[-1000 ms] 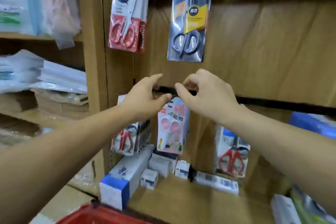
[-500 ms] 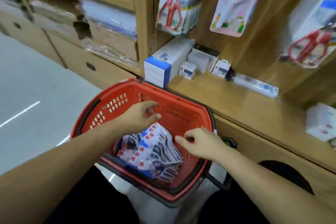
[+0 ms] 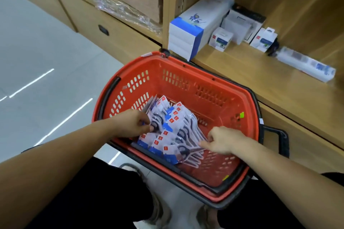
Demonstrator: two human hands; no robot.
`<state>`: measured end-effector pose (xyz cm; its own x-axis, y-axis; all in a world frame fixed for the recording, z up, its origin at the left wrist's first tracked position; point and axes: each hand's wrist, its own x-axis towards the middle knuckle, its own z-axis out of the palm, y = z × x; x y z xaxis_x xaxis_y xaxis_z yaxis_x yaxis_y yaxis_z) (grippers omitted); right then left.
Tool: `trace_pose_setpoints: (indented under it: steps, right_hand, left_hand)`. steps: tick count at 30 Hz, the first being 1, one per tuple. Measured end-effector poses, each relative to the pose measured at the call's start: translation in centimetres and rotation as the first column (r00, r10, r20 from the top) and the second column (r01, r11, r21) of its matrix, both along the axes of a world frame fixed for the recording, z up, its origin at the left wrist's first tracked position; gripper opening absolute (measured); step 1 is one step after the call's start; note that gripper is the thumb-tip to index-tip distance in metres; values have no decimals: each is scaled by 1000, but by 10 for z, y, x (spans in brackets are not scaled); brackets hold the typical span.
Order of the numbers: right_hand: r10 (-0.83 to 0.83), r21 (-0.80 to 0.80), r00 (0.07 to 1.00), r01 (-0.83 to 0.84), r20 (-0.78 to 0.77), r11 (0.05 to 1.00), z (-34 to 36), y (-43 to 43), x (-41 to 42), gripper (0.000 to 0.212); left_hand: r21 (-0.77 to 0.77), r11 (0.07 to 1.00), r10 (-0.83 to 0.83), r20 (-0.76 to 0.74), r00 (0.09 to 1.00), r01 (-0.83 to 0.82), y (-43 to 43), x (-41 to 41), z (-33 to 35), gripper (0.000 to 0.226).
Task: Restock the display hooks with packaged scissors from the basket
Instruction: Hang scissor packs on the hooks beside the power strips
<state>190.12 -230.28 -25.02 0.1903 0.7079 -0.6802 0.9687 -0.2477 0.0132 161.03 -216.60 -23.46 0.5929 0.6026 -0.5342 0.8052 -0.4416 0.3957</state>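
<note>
I am looking down into the red basket (image 3: 175,69), which fills the middle of the frame and sits on a pale grey floor (image 3: 37,52) streaked with white reflections at left. The packaged scissors (image 3: 173,134) lie fanned in a heap in the basket's lower-left part, red labels up.

The left hand (image 3: 133,124) is at the heap's left edge. Its grip is closed, fingers curled onto one of the packs there. The right hand (image 3: 223,140) is at the heap's right edge with its fingers curled and the tips against the clear plastic ends. I cannot tell whether its grip has hold of a pack.

A wooden shelf (image 3: 251,80) runs along the right, just behind the basket. It carries a blue-and-white box (image 3: 195,26), smaller white boxes (image 3: 220,39) and a long white pack (image 3: 305,65). Wooden drawer fronts (image 3: 83,15) and plastic-wrapped goods (image 3: 126,9) occupy the upper left.
</note>
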Motion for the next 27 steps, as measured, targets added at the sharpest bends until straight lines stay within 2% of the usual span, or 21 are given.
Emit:
trace_pose_setpoints:
  steps: [2, 4, 6, 8, 10, 11, 12, 14, 15, 16, 19, 23, 25, 27]
  right_hand:
    - [-1, -33, 992, -3, -128, 999, -25, 16, -6, 56]
    - [-24, -27, 976, 18, -218, 999, -58, 31, -12, 60]
    - [-115, 21, 956, 126, -269, 992, -93, 41, -18, 96]
    - [-270, 60, 909, 303, -317, 951, -126, 49, -17, 134]
    - [-387, 45, 850, 430, -358, 902, -159, 56, -11, 154]
    - [-434, 7, 824, 468, -363, 884, -167, 58, -11, 154]
    - [-479, -47, 800, 497, -360, 866, -170, 61, -13, 145]
    - [-531, -98, 770, 534, -355, 840, -180, 61, -17, 110]
    - [-532, -66, 770, 547, -353, 835, -186, 60, -20, 100]
    - [-545, -20, 763, 575, -347, 818, -192, 60, -22, 99]
    - [-623, 37, 677, 688, -391, 725, -204, 61, -24, 120]
    - [-503, 73, 787, 560, -357, 825, -206, 61, -24, 105]
    - [-434, 22, 834, 469, -339, 883, -202, 57, -21, 117]
    - [-381, -106, 868, 367, -318, 924, -199, 51, -15, 145]
  left_hand:
    - [-32, 999, -10, -3, 1000, 10, 7, 6, -9, 33]
    - [-63, 997, -32, 1, 999, 32, 12, 16, -17, 35]
    - [-97, 994, -58, 7, 998, 59, 15, 25, -25, 34]
    - [-122, 991, -59, 4, 998, 59, 19, 29, -36, 30]
    - [-145, 988, -49, -23, 999, 46, 27, 30, -46, 30]
    - [-158, 987, -37, -44, 998, 29, 32, 28, -49, 33]
    - [-167, 986, -14, -68, 998, 3, 38, 27, -52, 37]
    - [-147, 988, 35, -116, 993, -52, 48, 25, -59, 46]
    - [-132, 989, 55, -134, 989, -73, 52, 24, -63, 49]
    - [-131, 987, 71, -147, 987, -90, 55, 24, -66, 50]
    - [-191, 977, 57, -173, 983, -90, 60, 29, -75, 51]
    - [-246, 966, 27, -202, 979, -77, 63, 34, -77, 51]
    - [-260, 961, 43, -197, 980, -95, 65, 35, -76, 51]
    - [-289, 948, 76, -199, 977, -132, 66, 35, -77, 51]
